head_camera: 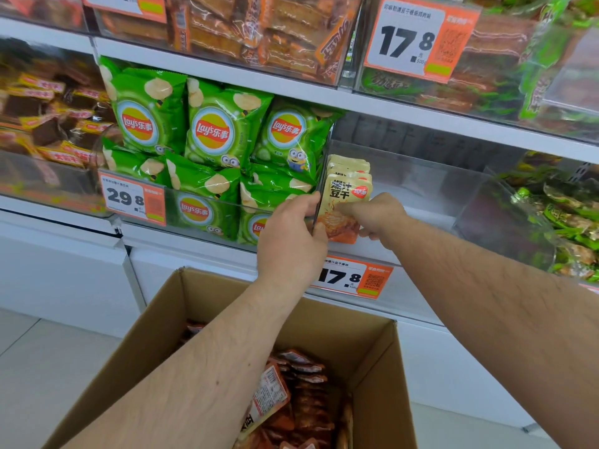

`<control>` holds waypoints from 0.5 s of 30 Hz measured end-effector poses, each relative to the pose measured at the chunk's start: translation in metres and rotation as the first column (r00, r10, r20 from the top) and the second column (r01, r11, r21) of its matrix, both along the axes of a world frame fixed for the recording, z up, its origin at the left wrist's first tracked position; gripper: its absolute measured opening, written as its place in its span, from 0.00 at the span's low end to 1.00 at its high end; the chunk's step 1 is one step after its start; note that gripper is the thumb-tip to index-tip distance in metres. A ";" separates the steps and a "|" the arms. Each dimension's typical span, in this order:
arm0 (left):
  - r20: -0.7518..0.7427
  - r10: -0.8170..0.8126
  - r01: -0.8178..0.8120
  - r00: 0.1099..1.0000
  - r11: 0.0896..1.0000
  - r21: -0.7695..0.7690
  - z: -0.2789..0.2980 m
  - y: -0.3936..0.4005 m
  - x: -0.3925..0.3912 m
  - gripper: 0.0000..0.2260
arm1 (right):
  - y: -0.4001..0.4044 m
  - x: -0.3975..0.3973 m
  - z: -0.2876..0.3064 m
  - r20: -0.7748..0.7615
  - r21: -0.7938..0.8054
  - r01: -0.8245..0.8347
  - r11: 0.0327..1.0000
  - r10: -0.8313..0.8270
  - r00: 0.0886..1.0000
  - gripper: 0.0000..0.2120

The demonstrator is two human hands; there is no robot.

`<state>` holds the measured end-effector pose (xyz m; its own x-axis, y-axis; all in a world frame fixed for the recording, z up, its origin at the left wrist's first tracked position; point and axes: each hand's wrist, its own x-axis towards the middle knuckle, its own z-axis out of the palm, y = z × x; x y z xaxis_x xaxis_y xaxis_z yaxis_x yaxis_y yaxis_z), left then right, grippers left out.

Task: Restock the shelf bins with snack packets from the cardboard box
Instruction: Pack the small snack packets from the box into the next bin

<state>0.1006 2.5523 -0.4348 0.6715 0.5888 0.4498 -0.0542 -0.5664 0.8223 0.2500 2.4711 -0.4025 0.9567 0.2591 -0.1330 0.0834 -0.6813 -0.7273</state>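
The left hand [291,234] holds the front left corner of the clear bin [421,196], its fingers curled over the plastic edge and the thumb pressed near the lowest packet. The right hand [377,215] is closed around the front packet [345,205] of a small row of beige packets standing upright at the left end of this bin, the fingers pinching its right side. To the left, the next bin is full of green chip bags [214,134]. Near the person, below both arms, the open cardboard box [155,319] still has many orange packets [301,400] inside.
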 end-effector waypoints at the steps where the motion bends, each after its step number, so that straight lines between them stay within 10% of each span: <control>1: -0.008 -0.046 0.045 0.999 0.999 -0.021 0.003 0.002 -0.004 0.18 | -0.002 -0.006 0.008 0.022 -0.046 0.010 0.999 -0.009 1.000 0.16; 6: 0.003 -0.035 0.034 0.999 0.976 -0.216 -0.009 0.028 -0.039 0.09 | -0.012 -0.062 0.037 0.594 -0.163 0.029 0.986 0.074 0.801 0.16; 9: -0.110 0.084 -0.116 0.990 0.936 -0.331 -0.053 0.045 -0.067 0.08 | -0.020 -0.135 0.011 0.761 -0.008 -0.274 0.962 0.183 0.622 0.07; 15: -0.403 0.005 -0.177 0.915 0.903 -0.391 -0.122 0.050 -0.103 0.07 | -0.016 -0.187 -0.136 0.102 -0.444 -0.497 0.746 0.593 0.799 0.05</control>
